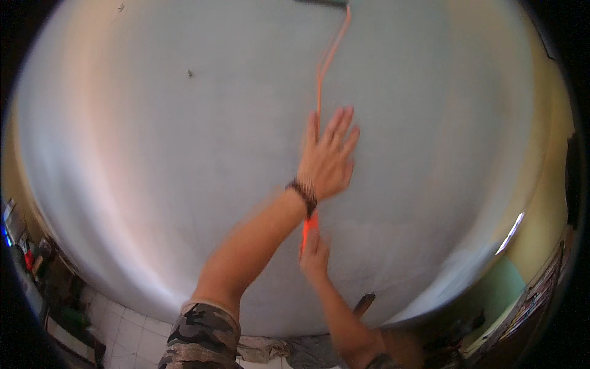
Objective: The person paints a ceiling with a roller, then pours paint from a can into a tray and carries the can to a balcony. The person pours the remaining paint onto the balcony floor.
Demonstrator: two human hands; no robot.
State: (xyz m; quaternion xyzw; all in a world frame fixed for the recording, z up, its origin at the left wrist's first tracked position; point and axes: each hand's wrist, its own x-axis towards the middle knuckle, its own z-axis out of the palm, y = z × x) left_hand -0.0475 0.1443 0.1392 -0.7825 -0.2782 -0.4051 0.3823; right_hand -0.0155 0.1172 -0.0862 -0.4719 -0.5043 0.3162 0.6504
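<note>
A paint roller [335, 49] with a thin orange frame stretches up in front of a grey wall [246, 123]. Its dark roller head is cut off by the top edge. My right hand [315, 258] is wrapped round the bright orange handle, low on the tool. Higher up, my left hand [329, 160] has its fingers stretched and apart, its back toward me. The frame passes behind this hand; whether the palm touches it or the wall is hidden. A dark bracelet [303, 198] circles my left wrist and covers the top of the handle.
Two small fittings [189, 73] stick out of the wall at upper left. Crumpled cloth [264, 349] lies at the wall's foot by the white floor tiles [129, 329]. A dark elongated object [364, 304] is beside my right forearm. Cluttered belongings [37, 264] line the left rim.
</note>
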